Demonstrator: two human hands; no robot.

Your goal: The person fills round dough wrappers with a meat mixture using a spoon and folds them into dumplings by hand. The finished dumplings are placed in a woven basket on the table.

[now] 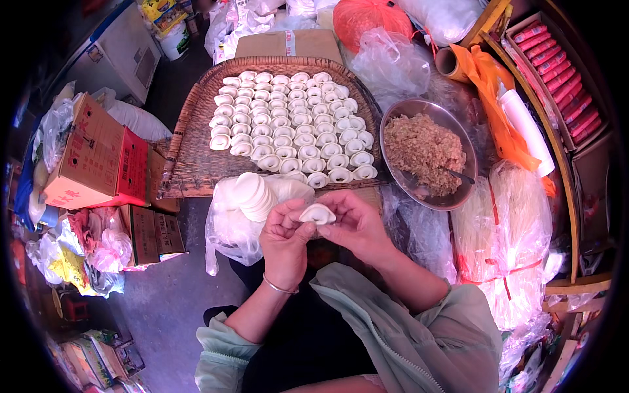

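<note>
Between my left hand (287, 236) and my right hand (356, 223), the fingers of both grip one folded dumpling (318, 214). Just beyond them lies a woven wicker tray (189, 162) with many dumplings in rows. Round white wrappers (253, 195) are stacked on a plastic bag at the tray's near edge, left of my hands. To the right, a metal bowl (472, 147) holds minced filling (422, 142), with a utensil's dark handle (462, 176) sticking out of it.
Cardboard boxes (93, 152) stand at left. Behind the tray are a closed carton (314, 43) and a red bag (371, 19). Bundled dry noodles in clear plastic (516, 231) lie at right, below a white roll (526, 130) and a box of red packets (560, 73).
</note>
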